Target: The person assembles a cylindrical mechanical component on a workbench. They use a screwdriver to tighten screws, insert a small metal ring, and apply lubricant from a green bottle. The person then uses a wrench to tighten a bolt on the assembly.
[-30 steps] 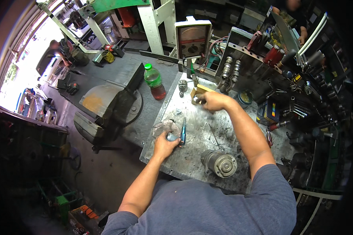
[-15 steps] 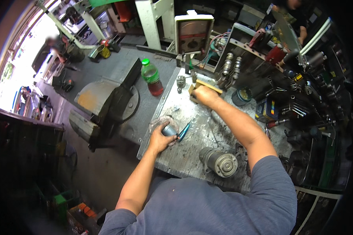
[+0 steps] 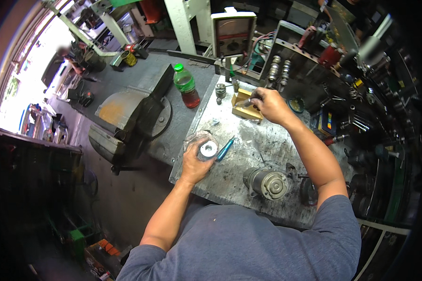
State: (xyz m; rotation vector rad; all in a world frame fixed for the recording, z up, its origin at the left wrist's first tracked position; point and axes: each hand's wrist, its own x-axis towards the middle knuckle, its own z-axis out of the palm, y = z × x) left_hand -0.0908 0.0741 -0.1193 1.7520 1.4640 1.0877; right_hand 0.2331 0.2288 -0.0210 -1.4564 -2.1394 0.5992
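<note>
grey cylinder (image 3: 208, 149) with a pale, holed end sits clamped between thumb and fingers of the left hand (image 3: 195, 164). at one to two o'clock from it, the right hand (image 3: 272, 105) has its fingertips pinched on a small dark part (image 3: 248, 101) over a yellow box (image 3: 247, 114) — whether part and box touch, i cannot tell. a blue pen-like tool (image 3: 225, 149) lies just beside the cylinder at three o'clock, a motor (image 3: 266, 183) at four, a vise (image 3: 133, 114) at ten. near twelve, a green-capped bottle (image 3: 186, 86) holds red liquid (image 3: 190, 99); the open box's contents are unclear.
</note>
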